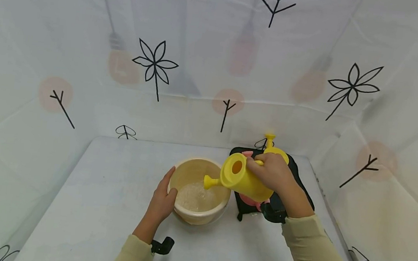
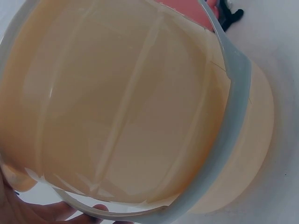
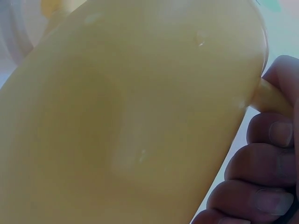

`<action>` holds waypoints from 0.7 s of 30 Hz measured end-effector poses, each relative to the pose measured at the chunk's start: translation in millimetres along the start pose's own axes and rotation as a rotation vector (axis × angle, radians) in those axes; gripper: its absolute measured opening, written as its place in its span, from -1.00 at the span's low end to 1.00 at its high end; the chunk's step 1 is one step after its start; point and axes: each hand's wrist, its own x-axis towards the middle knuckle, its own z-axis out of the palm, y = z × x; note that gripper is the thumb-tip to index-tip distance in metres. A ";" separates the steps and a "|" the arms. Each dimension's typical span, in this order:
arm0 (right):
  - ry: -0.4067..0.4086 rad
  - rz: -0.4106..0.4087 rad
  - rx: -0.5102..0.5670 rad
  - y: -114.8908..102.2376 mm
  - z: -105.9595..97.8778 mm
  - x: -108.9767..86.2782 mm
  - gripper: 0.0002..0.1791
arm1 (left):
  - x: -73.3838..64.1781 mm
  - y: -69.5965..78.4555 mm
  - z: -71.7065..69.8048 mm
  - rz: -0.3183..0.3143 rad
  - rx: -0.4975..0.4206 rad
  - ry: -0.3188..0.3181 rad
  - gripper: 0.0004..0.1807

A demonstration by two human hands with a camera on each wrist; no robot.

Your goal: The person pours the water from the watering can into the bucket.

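Observation:
A cream-coloured bowl (image 1: 198, 219) stands on the white table, with rippled water (image 1: 197, 196) at its bottom. My left hand (image 1: 162, 199) grips its left rim; in the left wrist view the fingers (image 2: 56, 211) lie at the rim's edge. My right hand (image 1: 276, 173) holds a yellow watering can (image 1: 251, 185), its fingers curled round the handle. The can tilts left, and its spout end is over the inside of the bowl. In the right wrist view the can (image 3: 131, 116) fills most of the frame, with the curled fingers (image 3: 261, 165) beside it.
Behind the right hand, a second yellow watering can (image 1: 280, 153) stands by a black bag or cloth (image 1: 303, 177) at the table's back right. Pink items (image 1: 249, 200) lie there, partly hidden. White printed fabric (image 1: 195, 115) hangs around the white table (image 1: 115, 188).

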 end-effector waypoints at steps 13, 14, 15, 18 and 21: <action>-0.019 -0.003 -0.004 -3.0 -1.3 0.0 -0.52 | -0.2 0.1 0.0 -0.003 -0.005 -0.005 -0.29; -0.019 -0.003 -0.007 -2.8 -1.2 0.2 -0.52 | -0.2 0.2 0.0 -0.006 -0.006 -0.004 -0.29; -0.019 -0.002 -0.009 -2.6 -1.1 0.3 -0.51 | -0.2 0.2 0.0 -0.008 -0.005 -0.005 -0.29; -0.019 -0.001 -0.011 -2.1 -1.0 0.5 -0.52 | -0.2 0.6 -0.1 -0.012 -0.006 -0.006 -0.29; -0.017 0.003 -0.008 -1.6 -0.7 0.5 -0.52 | -0.1 1.2 -0.2 -0.011 -0.006 -0.006 -0.29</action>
